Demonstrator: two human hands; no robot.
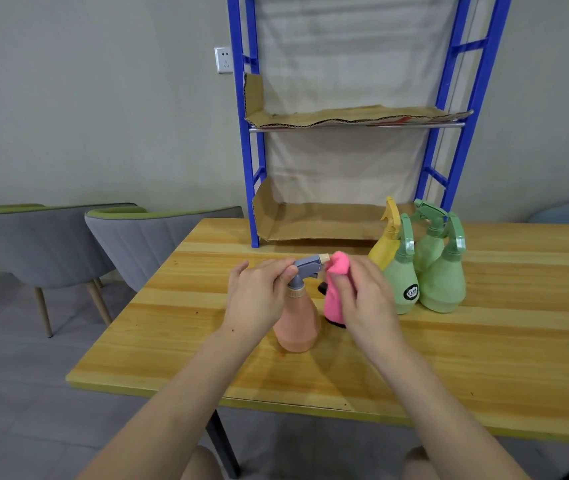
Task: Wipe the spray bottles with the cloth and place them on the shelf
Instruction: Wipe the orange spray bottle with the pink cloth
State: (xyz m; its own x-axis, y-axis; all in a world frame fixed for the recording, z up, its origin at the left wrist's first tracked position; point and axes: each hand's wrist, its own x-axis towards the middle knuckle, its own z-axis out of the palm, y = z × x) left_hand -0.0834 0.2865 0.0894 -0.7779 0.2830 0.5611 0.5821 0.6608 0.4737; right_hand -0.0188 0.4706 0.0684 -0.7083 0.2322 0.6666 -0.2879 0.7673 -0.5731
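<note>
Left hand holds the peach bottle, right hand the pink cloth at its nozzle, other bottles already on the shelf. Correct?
No. The head view shows the yellow bottle and green bottles standing on the table before the shelf, not on it. The left hand, peach bottle, right hand and pink cloth are as you say.

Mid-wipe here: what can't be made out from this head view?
Head view: dark object behind the pink cloth, mostly hidden by cloth and right hand; unidentifiable.
Head view: label on the front green bottle, too small to read.
Head view: blue shelf top, cut off by the frame edge.
</note>
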